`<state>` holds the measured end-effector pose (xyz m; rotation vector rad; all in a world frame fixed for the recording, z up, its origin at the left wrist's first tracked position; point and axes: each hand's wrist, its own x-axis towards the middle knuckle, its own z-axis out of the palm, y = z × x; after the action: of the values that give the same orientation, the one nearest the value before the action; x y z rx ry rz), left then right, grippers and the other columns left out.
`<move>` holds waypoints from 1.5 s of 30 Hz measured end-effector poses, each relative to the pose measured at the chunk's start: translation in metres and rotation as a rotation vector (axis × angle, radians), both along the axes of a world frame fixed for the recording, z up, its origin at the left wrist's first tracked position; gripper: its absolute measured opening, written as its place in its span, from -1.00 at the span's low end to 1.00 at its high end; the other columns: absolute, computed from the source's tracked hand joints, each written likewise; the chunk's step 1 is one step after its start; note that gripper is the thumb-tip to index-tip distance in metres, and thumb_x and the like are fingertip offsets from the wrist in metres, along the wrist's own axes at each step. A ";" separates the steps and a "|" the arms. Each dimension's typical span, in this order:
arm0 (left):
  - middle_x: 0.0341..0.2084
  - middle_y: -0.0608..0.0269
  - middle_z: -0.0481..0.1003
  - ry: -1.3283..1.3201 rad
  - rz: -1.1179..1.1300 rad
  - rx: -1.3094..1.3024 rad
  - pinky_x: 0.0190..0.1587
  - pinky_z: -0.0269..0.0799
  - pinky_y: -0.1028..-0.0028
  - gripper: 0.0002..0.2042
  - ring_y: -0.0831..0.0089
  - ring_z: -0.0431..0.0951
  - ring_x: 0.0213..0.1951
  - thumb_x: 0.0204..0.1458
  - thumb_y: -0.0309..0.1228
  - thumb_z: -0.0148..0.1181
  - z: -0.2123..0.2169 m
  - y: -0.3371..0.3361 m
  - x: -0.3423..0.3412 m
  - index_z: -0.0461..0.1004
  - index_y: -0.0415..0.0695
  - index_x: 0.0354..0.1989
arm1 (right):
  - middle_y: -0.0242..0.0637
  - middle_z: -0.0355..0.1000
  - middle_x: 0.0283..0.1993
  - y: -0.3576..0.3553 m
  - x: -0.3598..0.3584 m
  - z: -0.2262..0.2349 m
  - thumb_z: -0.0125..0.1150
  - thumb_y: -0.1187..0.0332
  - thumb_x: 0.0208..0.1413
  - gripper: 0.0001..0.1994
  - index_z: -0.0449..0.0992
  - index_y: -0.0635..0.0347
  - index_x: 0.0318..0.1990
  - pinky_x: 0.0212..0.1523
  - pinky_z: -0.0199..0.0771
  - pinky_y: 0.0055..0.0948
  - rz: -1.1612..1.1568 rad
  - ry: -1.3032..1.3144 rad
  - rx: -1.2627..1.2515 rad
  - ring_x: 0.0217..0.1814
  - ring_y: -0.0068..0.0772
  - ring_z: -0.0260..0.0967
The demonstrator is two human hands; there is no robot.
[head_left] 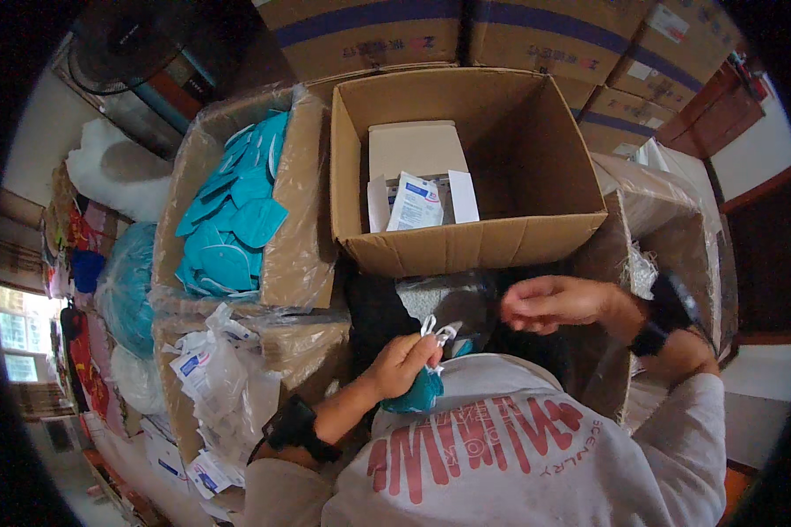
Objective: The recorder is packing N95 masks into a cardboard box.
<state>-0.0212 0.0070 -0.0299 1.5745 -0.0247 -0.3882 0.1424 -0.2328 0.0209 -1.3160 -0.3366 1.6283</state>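
My left hand [402, 362] is closed on a teal face mask [420, 393] in front of my chest. The mask hangs below the fingers, and its white straps [439, 330] stick up above them. To the right and a little farther off, my right hand [549, 303] is in the air, fingers loosely bent and slightly apart, with nothing visible in it. Beyond both hands is a large open cardboard box [466, 255]. Inside it stands a small white carton [413, 145] with its flaps up, holding white printed packets [416, 204].
At the left, a plastic-lined box [303, 202] holds many teal masks [228, 250]. Nearer, another box [312, 356] contains white plastic packaging [215, 378]. A plastic-lined box [677, 220] is at the right. Stacked cartons [545, 35] line the back.
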 end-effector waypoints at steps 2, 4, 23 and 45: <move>-0.63 0.38 0.29 0.013 -0.016 -0.002 -0.42 0.20 0.57 -0.64 0.61 0.25 -0.52 0.17 -0.24 -0.27 0.005 0.000 0.004 0.28 -0.18 -0.59 | -0.48 0.31 -0.38 0.032 -0.012 -0.010 -0.08 0.08 0.13 -0.71 0.38 0.10 -0.27 -0.48 0.22 -0.66 0.133 -0.139 0.133 -0.50 -0.66 0.18; -0.64 0.39 0.30 0.002 -0.041 0.003 -0.42 0.20 0.57 -0.65 0.61 0.25 -0.53 0.15 -0.22 -0.23 0.008 0.000 0.005 0.30 -0.18 -0.57 | -0.41 0.35 -0.37 0.059 -0.027 -0.011 -0.10 0.05 0.14 -0.65 0.39 0.17 -0.26 -0.42 0.27 -0.56 0.257 -0.418 0.207 -0.46 -0.56 0.23; -0.70 0.07 0.29 -0.371 -0.457 0.226 -0.51 0.21 0.23 -0.72 0.13 0.34 -0.59 0.06 -0.30 -0.02 0.003 -0.023 -0.027 0.31 -0.20 -0.61 | -0.57 0.14 -0.50 -0.015 -0.031 0.006 -0.22 0.12 0.20 -0.64 0.32 0.26 -0.37 -0.31 0.14 -0.62 0.619 -0.012 0.113 -0.39 -0.70 0.02; -0.16 0.14 0.37 -0.230 0.067 0.596 -0.17 0.26 0.51 -0.62 0.45 0.41 -0.21 -0.01 -0.33 0.05 0.022 0.045 0.026 0.26 -0.16 0.00 | -0.11 0.31 -0.03 0.035 -0.035 -0.191 0.00 0.27 0.09 -0.66 0.31 0.24 -0.02 -0.02 0.30 -0.36 -0.009 -0.598 -0.188 -0.02 -0.24 0.29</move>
<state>0.0045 0.0519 -0.0078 2.1976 -0.0355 -0.1624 0.1078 -0.1977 -0.1705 -1.9381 -0.5394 1.2499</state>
